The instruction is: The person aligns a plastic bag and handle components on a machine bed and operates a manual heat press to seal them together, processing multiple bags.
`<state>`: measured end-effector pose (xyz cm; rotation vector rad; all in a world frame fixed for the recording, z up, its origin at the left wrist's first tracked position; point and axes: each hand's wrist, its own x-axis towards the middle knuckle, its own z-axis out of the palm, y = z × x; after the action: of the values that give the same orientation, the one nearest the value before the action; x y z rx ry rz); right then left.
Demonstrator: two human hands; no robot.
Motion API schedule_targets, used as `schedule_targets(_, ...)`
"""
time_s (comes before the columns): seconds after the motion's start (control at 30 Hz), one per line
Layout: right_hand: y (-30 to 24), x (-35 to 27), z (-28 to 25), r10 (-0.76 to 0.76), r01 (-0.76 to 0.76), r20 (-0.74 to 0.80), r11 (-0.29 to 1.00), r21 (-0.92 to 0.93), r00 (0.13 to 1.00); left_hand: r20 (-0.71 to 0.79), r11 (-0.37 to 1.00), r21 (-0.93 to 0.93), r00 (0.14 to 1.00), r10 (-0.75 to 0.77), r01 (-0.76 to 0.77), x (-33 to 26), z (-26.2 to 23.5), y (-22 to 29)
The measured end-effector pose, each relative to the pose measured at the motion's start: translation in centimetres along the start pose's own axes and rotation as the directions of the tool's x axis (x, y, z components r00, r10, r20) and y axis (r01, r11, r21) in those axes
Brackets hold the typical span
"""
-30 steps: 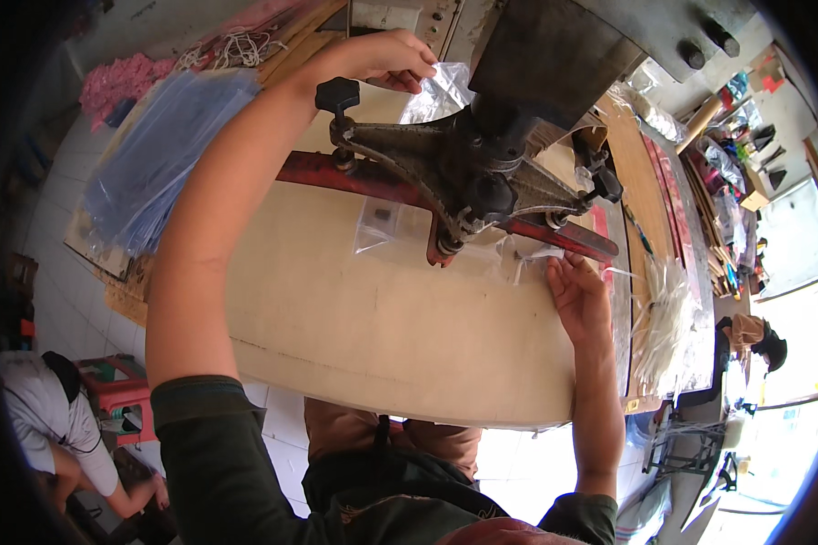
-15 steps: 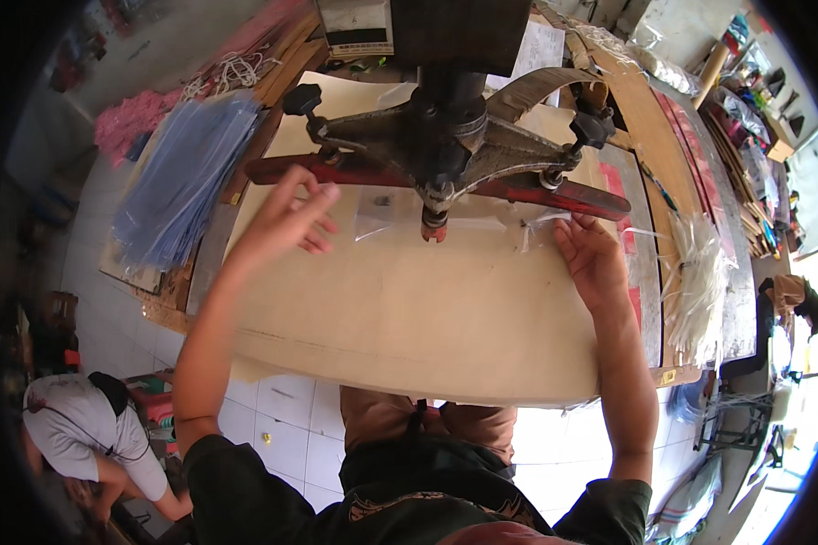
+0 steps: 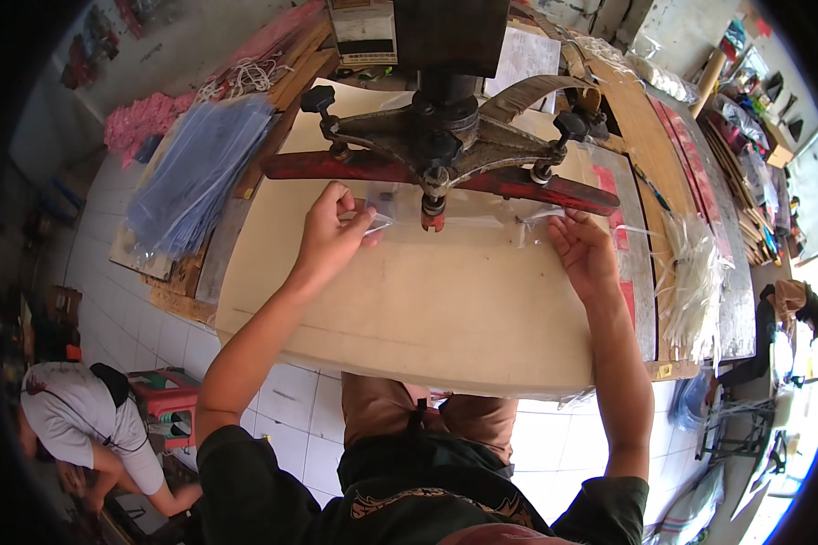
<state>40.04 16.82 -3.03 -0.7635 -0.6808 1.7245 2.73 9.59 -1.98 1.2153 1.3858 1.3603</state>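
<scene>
A clear plastic sheet (image 3: 480,221) lies on the tan board (image 3: 418,309), partly under a press with a long red bar (image 3: 554,190). At the sheet's left end, my left hand (image 3: 336,227) is closed, pinching its near corner between thumb and fingers. My right hand (image 3: 587,250) has its fingers curled at the other end, pinching a thin white strip (image 3: 543,213) beside the sheet. The fingertips sit just below the red bar. Whether the strip is joined to the sheet, I cannot tell.
A black press head (image 3: 445,136) hangs over the board. Blue translucent plastic sheets (image 3: 200,177) are stacked at the left, and a bundle of white strips (image 3: 695,291) lies at the right. A person in a grey shirt (image 3: 82,418) bends down at the lower left, by a red stool (image 3: 168,400).
My left hand has moved right from beside the sheet and closed on its corner. The right hand stays at the strip. The view has shifted slightly.
</scene>
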Motion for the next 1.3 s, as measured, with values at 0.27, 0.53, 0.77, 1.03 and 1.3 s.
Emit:
schedule_targets(0.27, 0.7, -0.3, 1.0, -0.019, 0.018, 0.035, 0.999, 0.035, 0.999, -0.147, 0.973, 0.164, 0.971, 0.188, -0.163, 1.4, -0.2, -1.8)
schedule_targets(0.53, 0.9, -0.1, 0.5, -0.045, 0.04, 0.052, 0.994, 0.097, 0.998, 0.033, 0.416, 0.651, 0.571, 0.82, -0.635, 0.5, -4.7, 1.7)
schedule_targets(0.77, 0.8, -0.3, 0.7, -0.05, 0.048, 0.015, 0.993, 0.108, 0.999, -0.041, 0.914, 0.311, 0.957, 0.288, -0.262, 13.9, -9.2, 7.2)
schedule_targets(1.03, 1.2, -0.1, 0.7, -0.024, 0.014, 0.062, 0.987, 0.16, 0.998, 0.337, 0.834, 0.49, 0.827, -0.45, 0.254, 26.7, -5.8, 0.0)
schedule_targets(1.3, 0.6, -0.5, 0.1, -0.042, 0.036, 0.039, 0.991, 0.13, 0.998, 0.425, 0.901, 0.357, 0.815, -0.393, 0.248, 22.8, -0.5, 5.0)
